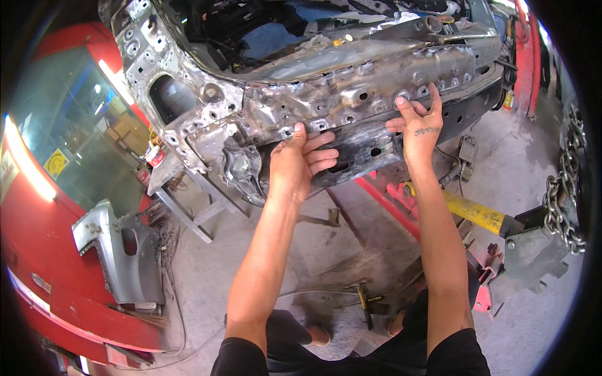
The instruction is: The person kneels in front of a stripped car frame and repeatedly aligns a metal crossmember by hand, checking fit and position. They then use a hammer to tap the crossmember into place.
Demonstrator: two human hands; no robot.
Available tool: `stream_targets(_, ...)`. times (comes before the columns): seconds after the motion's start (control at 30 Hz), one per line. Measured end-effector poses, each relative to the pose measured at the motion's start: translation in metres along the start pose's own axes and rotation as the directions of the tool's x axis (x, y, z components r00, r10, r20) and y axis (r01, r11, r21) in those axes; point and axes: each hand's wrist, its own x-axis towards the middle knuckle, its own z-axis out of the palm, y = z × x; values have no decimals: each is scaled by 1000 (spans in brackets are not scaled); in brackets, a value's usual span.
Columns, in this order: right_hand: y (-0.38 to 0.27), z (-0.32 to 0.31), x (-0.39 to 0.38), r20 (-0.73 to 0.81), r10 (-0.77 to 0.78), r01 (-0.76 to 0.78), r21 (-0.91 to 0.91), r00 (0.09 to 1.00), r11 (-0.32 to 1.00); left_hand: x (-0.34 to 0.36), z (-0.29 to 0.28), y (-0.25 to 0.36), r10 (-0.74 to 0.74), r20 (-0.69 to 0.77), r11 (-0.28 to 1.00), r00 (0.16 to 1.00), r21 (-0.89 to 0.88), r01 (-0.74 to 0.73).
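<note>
So the bare metal panel [342,105] is right up against the fingers of both hands — it runs across the upper middle of the view on the stripped end of a car body, climbing a bit toward the right. It's rough, dented and discoloured, with a row of holes along its bottom flange. The dark lower bar [360,149] sits just beneath it.

The left hand [295,161] is at the panel's bottom edge, thumb pointing up by one of the flange holes. Its other fingers [321,153] fan loosely out to the right in front of the bar, well apart from the thumb, and I see nothing pinched between them. The right hand [419,125] is further along the same edge: one digit reaches up over the panel face, another lies on the flange, and the rest curl in lower down, near the bar. Can't tell if that hand is actually gripping the edge or just resting there.

Both forearms come up from the bottom, stretched forward and roughly side by side, wrists close to straight.

Around them: silver fender [139,269] against the red wall on the left, yellow cylinder [473,211] and hanging chain [554,213] on the right, hammer [364,304] on the floor between the feet.
</note>
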Motion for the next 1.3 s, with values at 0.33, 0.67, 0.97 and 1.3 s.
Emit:
stream_targets(0.33,2,-1,-1,32,7,-8,33,999,999,-1,3,0,6,-35,1000,999,19,-6)
stream_targets(0.67,4,0,1,16,17,-17,41,1000,999,2,-2,6,-49,2,999,999,-15,49)
stream_targets(0.97,9,-3,3,13,37,-38,51,999,998,5,-5,5,-64,35,998,997,10,63)
stream_targets(1.3,9,-4,4,41,41,-43,42,998,998,9,-11,2,-52,34,998,998,39,51)
